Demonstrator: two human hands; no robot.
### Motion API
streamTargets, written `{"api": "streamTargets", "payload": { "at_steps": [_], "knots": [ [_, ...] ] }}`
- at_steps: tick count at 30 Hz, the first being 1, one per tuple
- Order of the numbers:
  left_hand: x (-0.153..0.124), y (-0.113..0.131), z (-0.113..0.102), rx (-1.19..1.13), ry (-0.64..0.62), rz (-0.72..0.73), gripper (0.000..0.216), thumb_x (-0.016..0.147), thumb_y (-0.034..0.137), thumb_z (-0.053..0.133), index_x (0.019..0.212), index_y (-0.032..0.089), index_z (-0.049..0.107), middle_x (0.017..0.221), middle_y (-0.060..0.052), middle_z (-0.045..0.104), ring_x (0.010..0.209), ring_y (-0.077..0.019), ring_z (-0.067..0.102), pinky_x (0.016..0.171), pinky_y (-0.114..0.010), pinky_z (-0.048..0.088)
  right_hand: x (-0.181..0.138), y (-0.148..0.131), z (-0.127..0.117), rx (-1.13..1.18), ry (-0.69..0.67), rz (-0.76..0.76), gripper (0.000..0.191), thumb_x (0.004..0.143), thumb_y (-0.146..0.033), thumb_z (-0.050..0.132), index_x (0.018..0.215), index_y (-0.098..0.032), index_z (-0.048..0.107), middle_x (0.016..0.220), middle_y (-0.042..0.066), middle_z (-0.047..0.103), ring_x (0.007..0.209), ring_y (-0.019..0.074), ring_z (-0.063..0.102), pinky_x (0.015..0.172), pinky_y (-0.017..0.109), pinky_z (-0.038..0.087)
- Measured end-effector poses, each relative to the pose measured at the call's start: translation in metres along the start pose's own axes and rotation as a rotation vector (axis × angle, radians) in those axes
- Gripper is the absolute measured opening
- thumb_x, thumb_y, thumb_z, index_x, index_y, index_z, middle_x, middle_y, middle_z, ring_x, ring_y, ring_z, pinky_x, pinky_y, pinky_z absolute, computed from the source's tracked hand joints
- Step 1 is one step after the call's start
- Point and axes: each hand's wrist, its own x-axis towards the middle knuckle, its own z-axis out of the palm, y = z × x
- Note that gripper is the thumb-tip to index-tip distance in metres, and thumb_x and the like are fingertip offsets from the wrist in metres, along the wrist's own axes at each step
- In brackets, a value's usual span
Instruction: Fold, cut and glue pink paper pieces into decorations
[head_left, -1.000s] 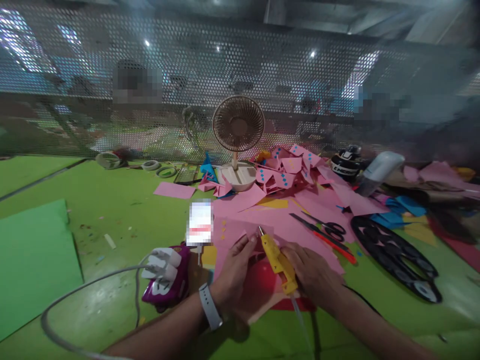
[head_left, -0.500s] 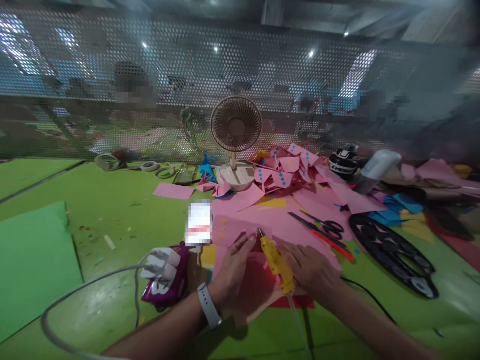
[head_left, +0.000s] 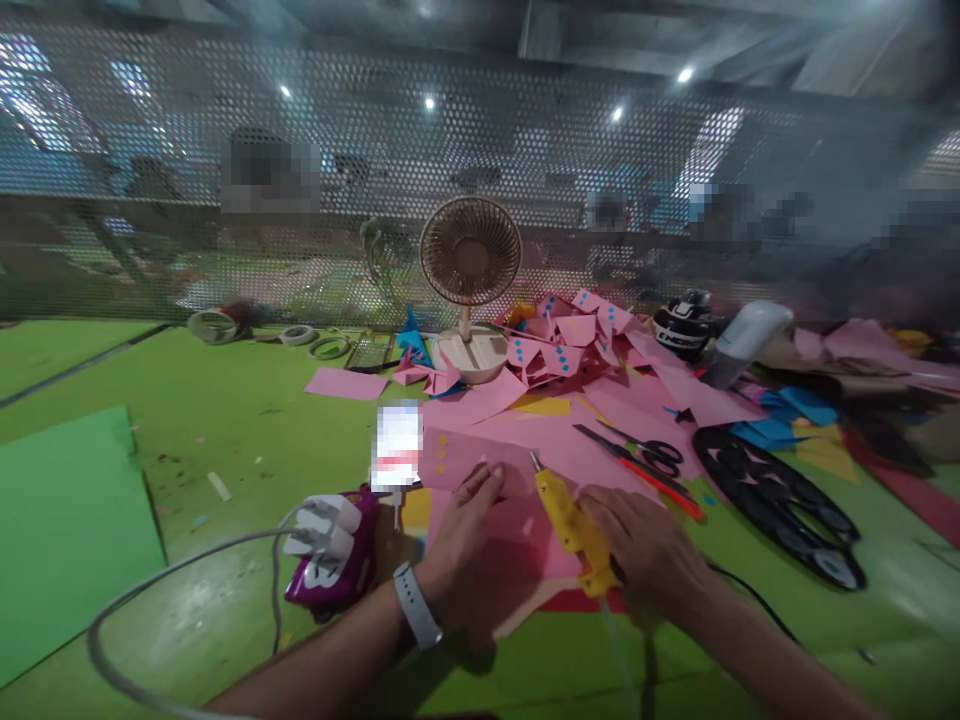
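Yellow glue gun (head_left: 573, 523), clenched in the right hand (head_left: 651, 558), has drawn back rightward from the pink paper sheet (head_left: 517, 525) near centre. The left hand (head_left: 463, 545) lies flat on it, apparently pressing a fold, grasping nothing.

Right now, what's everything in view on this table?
table: one, green, throughout
glue gun: one, yellow, in right hand
pink sheet: one, pink, under left hand
fan: one, beige, back centre
paper scraps: pile, mostly pink, right of fan
scissors: one, black-handled, right of glue gun
power strip: one, purple, left of hands
green sheet: one, darker green, far left
tape rolls: three, pale, back left
black cut-out: one, black, right
bottle: one, white, back right
left hand: flat on pink sheet
right hand: gripping glue gun
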Motion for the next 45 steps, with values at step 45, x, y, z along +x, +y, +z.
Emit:
{"api": "streamTargets", "payload": {
  "at_steps": [45],
  "knots": [
    [-0.003,0.005,0.009,0.14,-0.251,0.115,0.03,0.083,0.045,0.058,0.071,0.018,0.06,0.071,-0.001,0.053,0.069,-0.0144,0.047,0.069,-0.026,0.039,0.023,-0.01,-0.008,1.687,-0.212,1.083,0.035,0.083,-0.048,0.057,0.078,-0.014,0.062,0.04,-0.006,0.045,0.036,0.0048,0.033,0.038,0.018,0.023]
  ]
}}
